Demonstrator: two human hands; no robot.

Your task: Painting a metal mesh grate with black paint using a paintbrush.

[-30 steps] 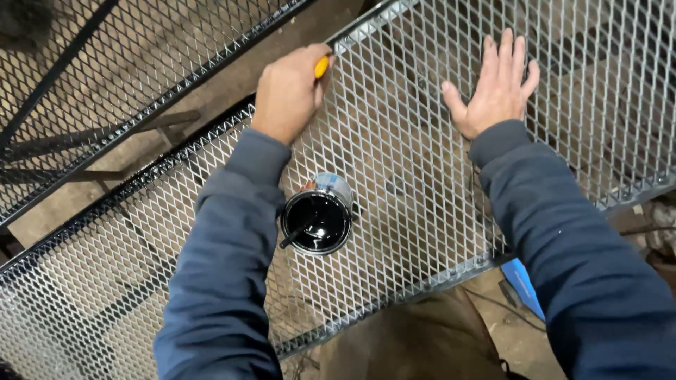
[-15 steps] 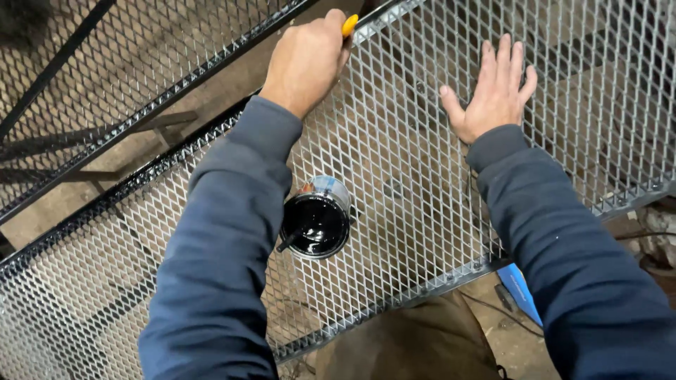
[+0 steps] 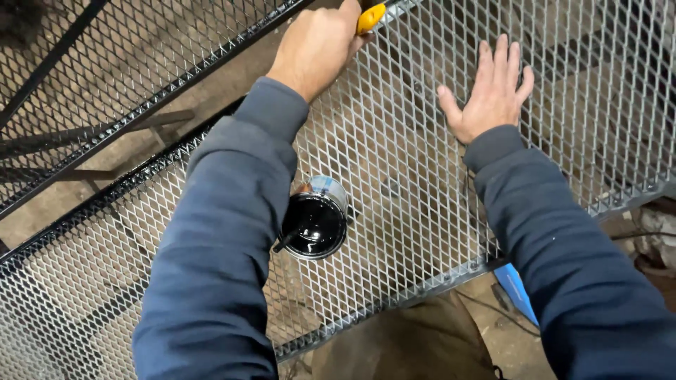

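Your left hand [image 3: 317, 46] is fisted on a yellow handle [image 3: 370, 17], probably a brush, at the far rail, while your right hand [image 3: 491, 95] lies open-fingered on the stiff, springy mesh [image 3: 408, 176]; steady it there.

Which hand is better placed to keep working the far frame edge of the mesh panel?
Left, likely. The left hand already grips the yellow-handled tool at the far frame edge. The right hand lies flat and open on the mesh panel, bracing it.
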